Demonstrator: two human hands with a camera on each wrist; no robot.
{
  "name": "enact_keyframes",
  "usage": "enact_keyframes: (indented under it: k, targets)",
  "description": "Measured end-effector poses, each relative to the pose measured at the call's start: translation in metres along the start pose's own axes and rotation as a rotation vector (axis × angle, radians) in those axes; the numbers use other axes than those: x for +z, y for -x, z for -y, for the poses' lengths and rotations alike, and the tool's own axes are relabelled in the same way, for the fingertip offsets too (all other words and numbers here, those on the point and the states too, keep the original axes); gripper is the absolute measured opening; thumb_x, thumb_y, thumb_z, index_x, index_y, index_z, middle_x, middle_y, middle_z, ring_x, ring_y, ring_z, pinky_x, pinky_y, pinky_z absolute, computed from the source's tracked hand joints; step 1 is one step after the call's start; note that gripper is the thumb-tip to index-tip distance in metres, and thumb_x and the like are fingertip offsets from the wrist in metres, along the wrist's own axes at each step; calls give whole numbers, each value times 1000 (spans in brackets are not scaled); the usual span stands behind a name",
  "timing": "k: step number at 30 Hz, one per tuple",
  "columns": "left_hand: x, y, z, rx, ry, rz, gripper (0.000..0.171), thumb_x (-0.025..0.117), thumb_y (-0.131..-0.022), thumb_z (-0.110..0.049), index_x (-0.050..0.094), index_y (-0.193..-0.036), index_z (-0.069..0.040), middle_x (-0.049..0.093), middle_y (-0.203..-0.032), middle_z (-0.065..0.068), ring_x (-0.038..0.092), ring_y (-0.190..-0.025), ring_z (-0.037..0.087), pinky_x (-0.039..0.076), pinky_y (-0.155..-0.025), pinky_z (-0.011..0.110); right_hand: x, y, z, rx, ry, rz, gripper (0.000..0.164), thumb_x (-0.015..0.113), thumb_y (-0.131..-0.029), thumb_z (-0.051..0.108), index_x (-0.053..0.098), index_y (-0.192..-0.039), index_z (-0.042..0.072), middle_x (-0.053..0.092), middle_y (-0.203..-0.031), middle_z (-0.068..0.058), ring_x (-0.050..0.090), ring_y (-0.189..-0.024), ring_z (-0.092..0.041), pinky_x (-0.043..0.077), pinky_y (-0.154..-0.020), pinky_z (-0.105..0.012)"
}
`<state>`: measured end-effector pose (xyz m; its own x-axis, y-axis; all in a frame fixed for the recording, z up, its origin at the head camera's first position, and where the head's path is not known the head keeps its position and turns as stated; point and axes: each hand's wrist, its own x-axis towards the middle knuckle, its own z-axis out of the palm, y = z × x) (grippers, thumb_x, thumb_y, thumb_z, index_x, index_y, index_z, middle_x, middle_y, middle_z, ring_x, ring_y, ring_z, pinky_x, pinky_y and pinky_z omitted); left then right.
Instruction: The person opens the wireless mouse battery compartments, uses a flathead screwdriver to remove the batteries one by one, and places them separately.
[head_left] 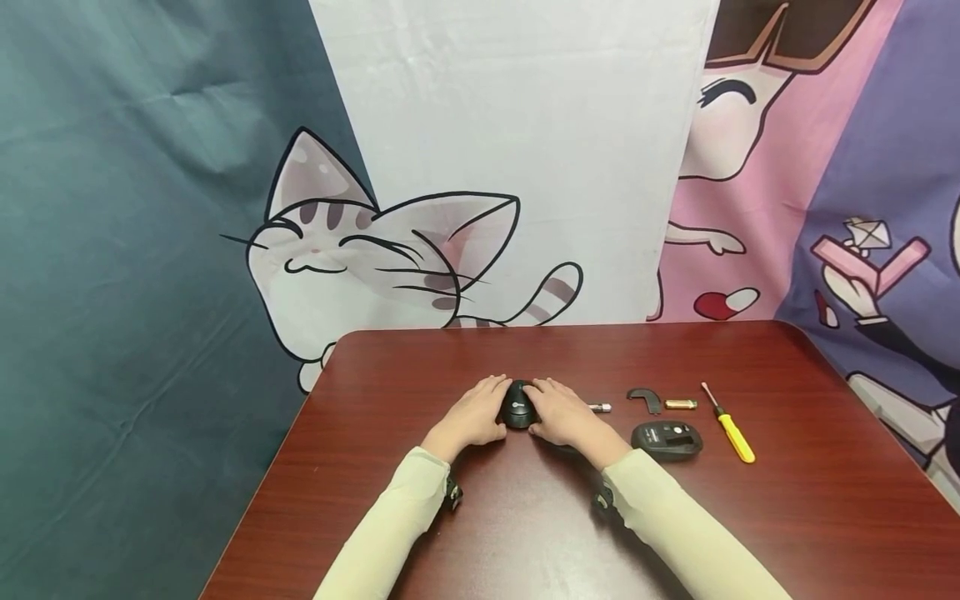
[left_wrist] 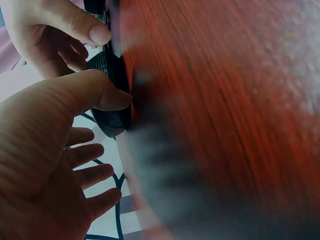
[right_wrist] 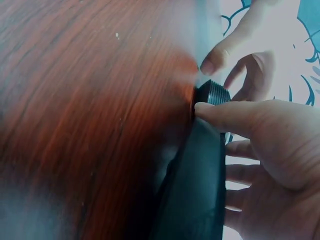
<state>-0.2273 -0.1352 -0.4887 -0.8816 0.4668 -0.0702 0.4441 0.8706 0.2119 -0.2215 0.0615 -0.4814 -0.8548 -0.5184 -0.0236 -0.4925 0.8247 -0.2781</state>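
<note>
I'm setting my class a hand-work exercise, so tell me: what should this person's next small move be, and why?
Probably draw the right hand aside, letting the left hand steady the rounded black plastic mouse. Both hands flank it, while the copper-coloured cylindrical battery and yellow-handled metal screwdriver lie on the right hand's side, likely easiest for it to reach.

Head view: flanks of the black rounded object [head_left: 517,407] are covered by left hand [head_left: 472,417] and right hand [head_left: 566,414], its pale mark unreadably small, as is print on the black device [head_left: 666,442]; silvery cylinder [head_left: 601,408] partly behind right hand; sleeves [head_left: 393,521] cut off by bottom edge.
</note>
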Motion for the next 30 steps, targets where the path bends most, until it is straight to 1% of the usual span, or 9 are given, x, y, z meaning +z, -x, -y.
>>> enact_keyframes:
  k: [4, 7, 13, 16, 20, 24, 30]
  targets:
    - [0, -2, 0, -3, 16, 8, 86, 76, -84, -22, 33, -156, -5, 35, -161, 13, 30, -151, 29, 32, -125, 42, 1, -3, 2, -20, 3, -20, 72, 83, -85, 24, 50, -143, -2, 51, -144, -25, 45, -138, -43, 37, -120, -53]
    - [0, -3, 0, -7, 40, 26, 83, 75, -85, -21, 34, -156, -5, 36, -161, 13, 31, -150, 27, 33, -125, 41, 1, -5, 4, -16, 10, -30, 71, 85, -82, 22, 51, -140, -2, 54, -140, -22, 49, -134, -40, 39, -119, -51]
    - [2, -4, 2, -2, 80, 47, 81, 75, -86, -20, 36, -155, -4, 39, -158, 13, 34, -148, 25, 38, -122, 39, 2, -10, 7, 2, 65, -7, 69, 86, -82, 23, 53, -138, 0, 58, -135, -19, 54, -128, -36, 41, -118, -47]
    - [4, -3, 3, 11, 89, 39, 80, 75, -86, -20, 36, -154, -4, 39, -158, 13, 36, -147, 25, 38, -121, 39, 1, -10, 7, -8, 86, 1, 69, 85, -82, 24, 53, -139, -1, 59, -134, -20, 55, -128, -36, 40, -118, -49]
    - [6, -2, 3, 22, 101, 24, 81, 75, -85, -21, 36, -154, -3, 40, -158, 14, 38, -146, 26, 40, -121, 40, 1, -11, 5, -45, 84, -1, 70, 85, -83, 23, 52, -139, -4, 59, -136, -24, 54, -131, -36, 38, -120, -51]
    - [7, -1, 3, 21, 106, 8, 81, 74, -86, -22, 36, -154, -4, 40, -158, 13, 41, -144, 25, 42, -119, 40, 3, -10, 0, -78, 73, -10, 69, 83, -84, 24, 52, -139, -5, 59, -136, -25, 53, -133, -35, 36, -122, -48]
    - [7, 0, 2, 12, 136, -12, 75, 72, -90, -21, 37, -154, -3, 41, -157, 13, 44, -142, 26, 42, -119, 40, 1, -8, -2, -80, 17, -19, 67, 79, -86, 23, 51, -140, -5, 55, -140, -28, 52, -132, -41, 42, -118, -48]
